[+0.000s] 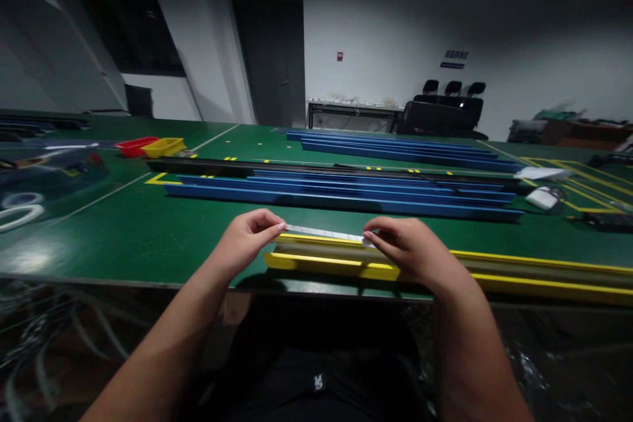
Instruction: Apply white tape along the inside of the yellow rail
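Observation:
A thin whitish strip [324, 232] is stretched between my two hands, just above the far edge of a long yellow channel [326, 264]. My left hand [250, 237] pinches the strip's left end between thumb and forefinger, near the channel's left end. At the strip's right end, my right hand [408, 247] closes finger and thumb on it, with a small white piece showing under the fingertips. The channel lies lengthwise along the table's near edge and runs out of view to the right. Whether the strip touches the channel I cannot tell.
Blue channels [346, 200] and a long black bar [316, 168] lie across the green table [188, 231] beyond my hands. Red [137, 146] and yellow bins [165, 147] stand at left, near white rings [22, 214]. A white device [542, 198] sits at right.

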The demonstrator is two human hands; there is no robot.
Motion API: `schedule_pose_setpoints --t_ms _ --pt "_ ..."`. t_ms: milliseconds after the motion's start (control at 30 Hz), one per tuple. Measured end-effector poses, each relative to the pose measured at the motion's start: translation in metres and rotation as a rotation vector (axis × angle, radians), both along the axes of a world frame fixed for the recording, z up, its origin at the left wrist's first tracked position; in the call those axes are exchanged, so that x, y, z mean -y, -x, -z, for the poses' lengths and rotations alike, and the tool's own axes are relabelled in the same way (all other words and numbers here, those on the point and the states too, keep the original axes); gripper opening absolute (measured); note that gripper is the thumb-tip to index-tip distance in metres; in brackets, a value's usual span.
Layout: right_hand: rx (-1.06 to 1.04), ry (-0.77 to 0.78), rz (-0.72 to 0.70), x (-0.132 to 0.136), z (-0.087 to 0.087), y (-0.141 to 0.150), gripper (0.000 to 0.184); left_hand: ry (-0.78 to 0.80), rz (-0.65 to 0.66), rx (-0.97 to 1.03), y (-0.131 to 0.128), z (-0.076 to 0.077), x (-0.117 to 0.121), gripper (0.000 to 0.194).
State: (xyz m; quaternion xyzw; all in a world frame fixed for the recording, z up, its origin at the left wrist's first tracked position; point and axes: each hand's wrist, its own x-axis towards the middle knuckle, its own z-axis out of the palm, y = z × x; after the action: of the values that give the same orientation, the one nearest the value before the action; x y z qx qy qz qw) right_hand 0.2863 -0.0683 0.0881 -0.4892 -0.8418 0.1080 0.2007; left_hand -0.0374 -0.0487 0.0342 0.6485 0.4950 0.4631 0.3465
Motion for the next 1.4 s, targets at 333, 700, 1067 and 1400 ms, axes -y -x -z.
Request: schedule_pose_setpoints --t_ms 333,700,1067,1400 --pt "0.448 0.027 0.194 -0.006 0.014 0.011 0.034 0.076 0.003 -0.097 0.023 0.044 -0.015 0.029" --pt "0.545 0.160 0.269 -0.016 0.028 0.003 0.033 0.144 -0.127 -0.223 0.040 0.071 -0.021 0.032" --pt "0.678 0.232 0.386 -0.038 0.044 0.008 0.040 0.250 -0.154 -0.358 0.033 0.088 -0.032 0.032" --pt "0.687 0.251 0.411 -0.046 0.051 0.018 0.039 0.252 -0.164 -0.373 0.033 0.096 -0.041 0.024"
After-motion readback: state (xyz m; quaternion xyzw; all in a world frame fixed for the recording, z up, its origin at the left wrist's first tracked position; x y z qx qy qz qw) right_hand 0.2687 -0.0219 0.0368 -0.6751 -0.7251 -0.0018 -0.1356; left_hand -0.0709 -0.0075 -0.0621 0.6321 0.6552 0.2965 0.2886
